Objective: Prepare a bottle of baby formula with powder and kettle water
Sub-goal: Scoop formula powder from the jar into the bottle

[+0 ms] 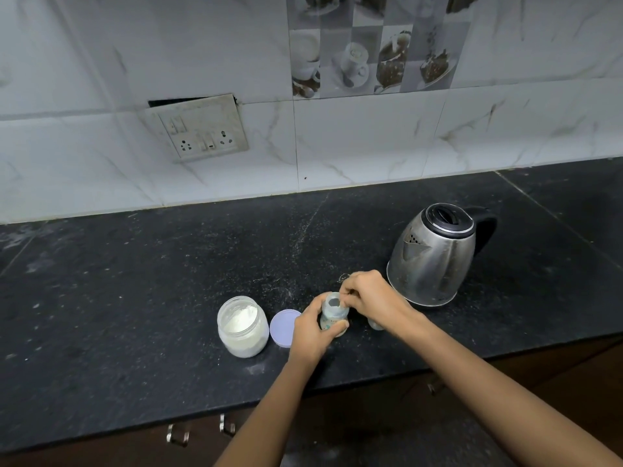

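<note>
A small clear baby bottle (332, 310) stands open-topped on the black counter (135, 315). My left hand (310, 335) grips it around the body. Right over the bottle's mouth, my right hand (369, 296) has its fingers curled, pinching a small thing that they mostly hide. To the left sits an open glass jar (241, 326) of white powder, with its lilac lid (282, 326) lying flat beside it. A steel electric kettle (435, 254) with a black lid and handle stands behind my right hand, lid closed.
A small clear piece (376, 324), perhaps the bottle's cap, peeks out from under my right wrist. A wall socket plate (199, 129) hangs on the tiled wall. The counter's front edge runs just below my forearms, with cabinet handles (178, 434) beneath.
</note>
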{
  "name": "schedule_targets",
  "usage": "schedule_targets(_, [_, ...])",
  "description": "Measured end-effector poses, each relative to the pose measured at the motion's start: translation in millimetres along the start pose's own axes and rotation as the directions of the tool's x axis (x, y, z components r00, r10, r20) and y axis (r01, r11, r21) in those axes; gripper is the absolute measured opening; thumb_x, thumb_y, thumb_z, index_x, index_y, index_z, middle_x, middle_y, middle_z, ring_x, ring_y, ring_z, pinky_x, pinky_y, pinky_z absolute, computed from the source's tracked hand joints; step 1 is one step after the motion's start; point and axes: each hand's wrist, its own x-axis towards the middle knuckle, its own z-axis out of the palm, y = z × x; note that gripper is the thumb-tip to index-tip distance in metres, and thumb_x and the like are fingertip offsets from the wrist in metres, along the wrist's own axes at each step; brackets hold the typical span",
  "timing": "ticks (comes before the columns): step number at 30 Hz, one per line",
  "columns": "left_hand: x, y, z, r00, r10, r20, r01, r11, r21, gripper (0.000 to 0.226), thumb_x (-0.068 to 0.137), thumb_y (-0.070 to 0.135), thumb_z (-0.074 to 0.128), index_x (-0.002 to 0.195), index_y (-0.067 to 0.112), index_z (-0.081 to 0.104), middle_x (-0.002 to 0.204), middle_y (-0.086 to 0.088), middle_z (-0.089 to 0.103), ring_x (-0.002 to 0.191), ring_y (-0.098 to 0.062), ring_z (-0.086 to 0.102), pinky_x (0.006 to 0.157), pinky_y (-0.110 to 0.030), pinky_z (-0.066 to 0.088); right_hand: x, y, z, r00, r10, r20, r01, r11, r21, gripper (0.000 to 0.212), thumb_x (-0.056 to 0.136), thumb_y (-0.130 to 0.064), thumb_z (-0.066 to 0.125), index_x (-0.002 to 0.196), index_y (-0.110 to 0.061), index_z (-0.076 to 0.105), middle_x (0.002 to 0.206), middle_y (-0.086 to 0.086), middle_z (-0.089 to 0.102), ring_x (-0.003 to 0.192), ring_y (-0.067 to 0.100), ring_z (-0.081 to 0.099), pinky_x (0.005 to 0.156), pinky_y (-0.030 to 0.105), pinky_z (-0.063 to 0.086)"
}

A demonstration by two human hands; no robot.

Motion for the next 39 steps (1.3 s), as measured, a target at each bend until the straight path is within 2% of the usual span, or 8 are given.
schedule_targets(3, [0.2, -0.4, -0.1, 1.0, 0.005, -0.006, -0.005, 1.0, -0.001, 0.048, 0.074, 0.021, 0.076, 0.115, 0.035, 0.058, 0.11, 0.018, 0.065, 0.104, -0.002, 0.059, 0.088, -0.016, 0.046, -0.3, 0.0, -5.7, 0.999, -0.002, -0.043, 0.003, 1.0, 0.022, 0.014, 0.087, -0.011, 0.06, 0.076, -0.017, 0.068, 0.085, -0.006, 0.063, 0.077, 0.012, 0.061, 0.076, 0.031, 0.052])
schedule_targets(7, [0.2, 0.3, -0.4, 1.0, 0.01, -0.006, -0.01, 1.0, -0.001, 0.048, 0.074, 0.018, 0.076, 0.116, 0.035, 0.058, 0.11, 0.022, 0.064, 0.105, -0.001, 0.059, 0.087, -0.013, 0.045, -1.7, 0.7, -11.2, 0.992, 0.08, -0.096, -0.067, 0.989, 0.134, 0.018, 0.083, -0.012, 0.062, 0.069, -0.02, 0.068, 0.057, -0.016, 0.06, 0.059, 0.002, 0.06, 0.067, 0.025, 0.053])
schedule_targets(9, [0.2, 0.1, -0.7, 1.0, 0.012, -0.006, -0.012, 1.0, -0.005, 0.048, 0.074, 0.019, 0.076, 0.115, 0.035, 0.058, 0.11, 0.022, 0.064, 0.105, -0.001, 0.059, 0.087, -0.013, 0.045, -3.1, -0.3, -10.4, 0.99, 0.086, -0.113, -0.068, 0.985, 0.157, 0.019, 0.083, -0.012, 0.062, 0.068, -0.022, 0.067, 0.054, -0.018, 0.059, 0.058, 0.0, 0.06, 0.066, 0.023, 0.053])
schedule_targets(15, [0.8, 0.1, -0.2, 1.0, 0.012, 0.004, -0.012, 1.0, 0.011, 0.049, 0.073, 0.02, 0.075, 0.118, 0.03, 0.058, 0.112, 0.018, 0.064, 0.105, -0.002, 0.059, 0.088, -0.015, 0.045, -7.4, 0.2, -3.5, 0.983, 0.034, -0.181, -0.002, 0.985, 0.173, 0.02, 0.086, -0.011, 0.061, 0.071, -0.023, 0.066, 0.079, -0.009, 0.067, 0.066, 0.003, 0.063, 0.069, 0.024, 0.053])
schedule_targets(21, [0.8, 1.8, -0.6, 1.0, 0.006, 0.008, -0.006, 0.999, 0.037, 0.05, 0.074, 0.018, 0.075, 0.119, 0.03, 0.056, 0.113, 0.018, 0.063, 0.105, -0.001, 0.058, 0.087, -0.011, 0.042, -13.6, 5.2, -1.0, 0.979, -0.08, -0.19, 0.097, 0.992, 0.081, 0.012, 0.088, -0.014, 0.061, 0.083, -0.018, 0.072, 0.081, -0.008, 0.062, 0.072, 0.008, 0.06, 0.073, 0.026, 0.05])
schedule_targets(27, [1.6, 1.4, -1.2, 1.0, -0.013, 0.016, 0.013, 0.999, 0.038, 0.051, 0.073, 0.018, 0.075, 0.119, 0.031, 0.056, 0.112, 0.018, 0.063, 0.105, -0.001, 0.058, 0.086, -0.01, 0.042, -17.4, -1.0, -3.8, 0.962, 0.061, -0.267, 0.01, 0.967, 0.256, 0.013, 0.088, -0.009, 0.064, 0.079, -0.015, 0.071, 0.076, -0.005, 0.066, 0.062, 0.006, 0.065, 0.068, 0.021, 0.053])
schedule_targets(32, [2.3, 1.3, -1.9, 0.999, -0.042, 0.023, 0.041, 0.998, 0.053, 0.053, 0.073, 0.02, 0.076, 0.119, 0.035, 0.054, 0.113, 0.016, 0.063, 0.105, 0.001, 0.057, 0.086, -0.009, 0.041, -14.4, -6.9, -19.8, 0.942, 0.235, -0.24, -0.106, 0.887, 0.45, 0.008, 0.086, -0.01, 0.067, 0.08, -0.011, 0.073, 0.064, 0.002, 0.071, 0.059, 0.01, 0.069, 0.066, 0.02, 0.056])
schedule_targets(39, [0.9, -1.3, -3.4, 0.993, -0.101, 0.053, 0.098, 0.994, 0.046, 0.07, 0.071, 0.028, 0.079, 0.132, 0.03, 0.048, 0.119, 0.018, 0.061, 0.108, 0.005, 0.056, 0.091, -0.013, 0.042, -15.1, -13.3, -40.9, 0.927, 0.278, -0.25, -0.069, 0.784, 0.616, 0.007, 0.086, -0.01, 0.069, 0.08, -0.012, 0.073, 0.064, 0.005, 0.071, 0.06, 0.013, 0.069, 0.062, 0.019, 0.056])
